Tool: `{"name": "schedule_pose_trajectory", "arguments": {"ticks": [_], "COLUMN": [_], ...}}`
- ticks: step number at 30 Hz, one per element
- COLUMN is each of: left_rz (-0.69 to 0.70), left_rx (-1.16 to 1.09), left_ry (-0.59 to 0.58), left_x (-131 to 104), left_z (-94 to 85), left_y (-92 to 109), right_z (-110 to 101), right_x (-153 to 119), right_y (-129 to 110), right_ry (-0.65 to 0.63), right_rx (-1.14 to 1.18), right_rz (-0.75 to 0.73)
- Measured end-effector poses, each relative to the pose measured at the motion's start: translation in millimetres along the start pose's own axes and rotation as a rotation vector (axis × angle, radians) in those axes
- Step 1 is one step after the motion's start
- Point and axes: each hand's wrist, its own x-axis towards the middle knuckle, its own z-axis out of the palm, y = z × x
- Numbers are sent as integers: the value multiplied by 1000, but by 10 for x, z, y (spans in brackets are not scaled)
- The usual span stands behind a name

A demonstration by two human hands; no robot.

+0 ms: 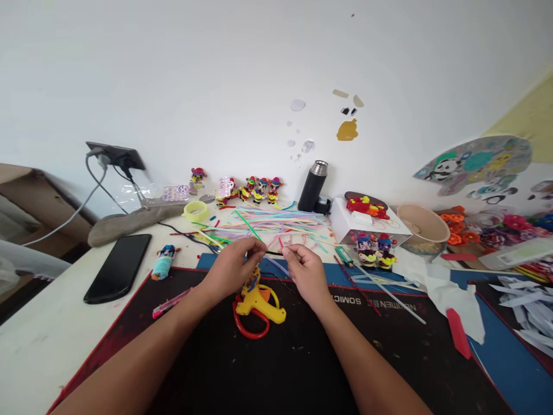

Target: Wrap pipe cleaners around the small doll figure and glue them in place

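A short black strip that looks like a pipe cleaner (273, 252) is stretched between my two hands above the mat. My left hand (235, 265) pinches its left end between thumb and fingertips. At its right end, my right hand (306, 271) is closed in a similar pinch. Below my left hand lies a yellow hot glue gun (261, 305), its nozzle end partly hidden. Scissors with red handles (252, 335) stick out from under the glue gun. Left of these, a pink craft knife (173, 302) lies partly behind my left forearm.
Many pastel pipe cleaners (280, 222) spread behind my hands. Small pipe-cleaner figures (261, 190) stand along the wall beside a black thermos (313, 187). A phone (117, 269) lies at left; a white box (369, 225) and a bowl (423, 223) stand at right.
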Motion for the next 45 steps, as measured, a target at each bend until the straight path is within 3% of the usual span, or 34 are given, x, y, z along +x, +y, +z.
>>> {"name": "schedule_pose_trajectory", "arguments": {"ticks": [15,21,28,33,36,38,40,43,45], "left_rz": [128,283,294,346,231,63,-85,-225,-229], "left_rx": [172,285,406,385,341,334,381,505,599], "left_ry": [-14,-82,-65,-60,121,273,345,292,159], "left_x": [-106,-105,-108,-74,-24,9,35,67,88], "left_z": [73,132,108,-26,-284,-488,-660,-798,-811], "left_y": [-43,-25,-49,-59,-104,-157,-225,-353,-456], "right_z": [-104,-118,-130,-129,-139,-147,-150,-140,-125], "right_x": [-190,-201,-210,-227,-206,-178,-148,-122,-120], "right_y": [13,2,-10,-8,-7,-13,-23,-39,-44], "right_ry": [-36,-25,-4,23,69,104,147,201,204], "right_rx": [-449,-470,-480,-425,-252,-86,66,215,256], "right_rz": [-197,-241,-244,-240,-152,-78,-28,-1,7]}}
